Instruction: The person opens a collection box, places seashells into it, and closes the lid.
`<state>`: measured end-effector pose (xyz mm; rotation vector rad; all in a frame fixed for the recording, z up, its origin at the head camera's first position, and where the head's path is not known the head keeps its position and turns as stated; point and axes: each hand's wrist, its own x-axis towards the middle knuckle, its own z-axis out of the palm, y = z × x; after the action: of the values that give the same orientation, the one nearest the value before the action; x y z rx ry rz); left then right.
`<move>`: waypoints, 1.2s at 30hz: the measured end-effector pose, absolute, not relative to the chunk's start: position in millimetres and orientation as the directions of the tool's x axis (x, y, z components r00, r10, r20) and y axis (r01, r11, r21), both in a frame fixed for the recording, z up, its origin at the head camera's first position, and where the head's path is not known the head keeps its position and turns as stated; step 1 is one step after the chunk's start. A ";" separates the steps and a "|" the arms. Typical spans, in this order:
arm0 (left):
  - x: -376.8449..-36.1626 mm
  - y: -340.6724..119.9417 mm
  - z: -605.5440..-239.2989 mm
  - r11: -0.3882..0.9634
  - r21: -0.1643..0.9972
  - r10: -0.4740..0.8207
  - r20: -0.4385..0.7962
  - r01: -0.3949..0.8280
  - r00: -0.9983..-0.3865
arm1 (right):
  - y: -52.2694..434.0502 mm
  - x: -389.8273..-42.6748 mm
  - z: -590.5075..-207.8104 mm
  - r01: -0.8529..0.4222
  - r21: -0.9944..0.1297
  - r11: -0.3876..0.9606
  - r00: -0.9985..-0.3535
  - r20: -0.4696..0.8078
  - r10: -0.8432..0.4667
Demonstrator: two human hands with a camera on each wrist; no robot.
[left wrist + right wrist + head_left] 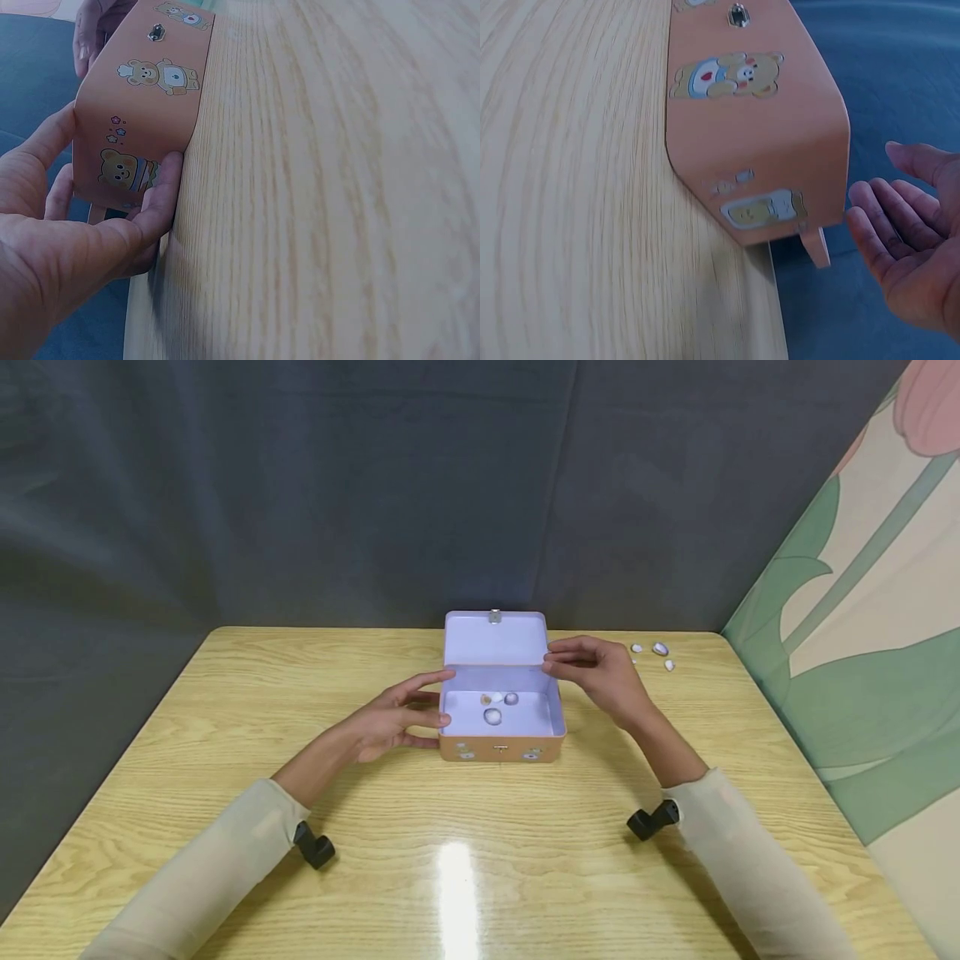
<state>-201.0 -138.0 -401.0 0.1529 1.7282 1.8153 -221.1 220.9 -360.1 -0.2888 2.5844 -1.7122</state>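
inside one open box (483,755): four shells (492,717); two hands (390,720) (600,675) beside.

You are in what looks like a recording booth: a bare wood-grain table (375,860), a dark curtain (375,485) hung behind it, a tulip-print panel (885,693) along the right, and black wrist cameras (654,820) at your cuffs (273,810).

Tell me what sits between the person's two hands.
In the head view, the orange bear-print box, lid raised, sits between left hand and right hand, with small shells inside.
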 end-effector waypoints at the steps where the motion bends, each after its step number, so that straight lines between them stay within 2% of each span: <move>1: -201.0 -137.6 -401.0 0.048 0.936 0.503 -0.325 -0.349 -0.801 | 223.5 -220.6 -360.1 -0.138 -0.913 0.384 -0.983 0.079 -0.165; 24: -200.4 -138.0 -400.2 0.050 0.936 0.507 -0.324 -0.348 -0.799 | 279.7 -219.8 -368.9 -0.150 -0.866 0.478 -0.988 0.108 -0.115; 36: -201.4 -137.3 -402.5 0.053 0.934 0.495 -0.332 -0.353 -0.803 | 313.0 -222.2 -373.7 -0.104 -0.862 0.496 -0.994 0.076 -0.076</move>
<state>-201.4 -137.3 -402.5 0.1428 1.7342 1.8127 -222.2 313.0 -373.7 -0.1643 2.7413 -1.5828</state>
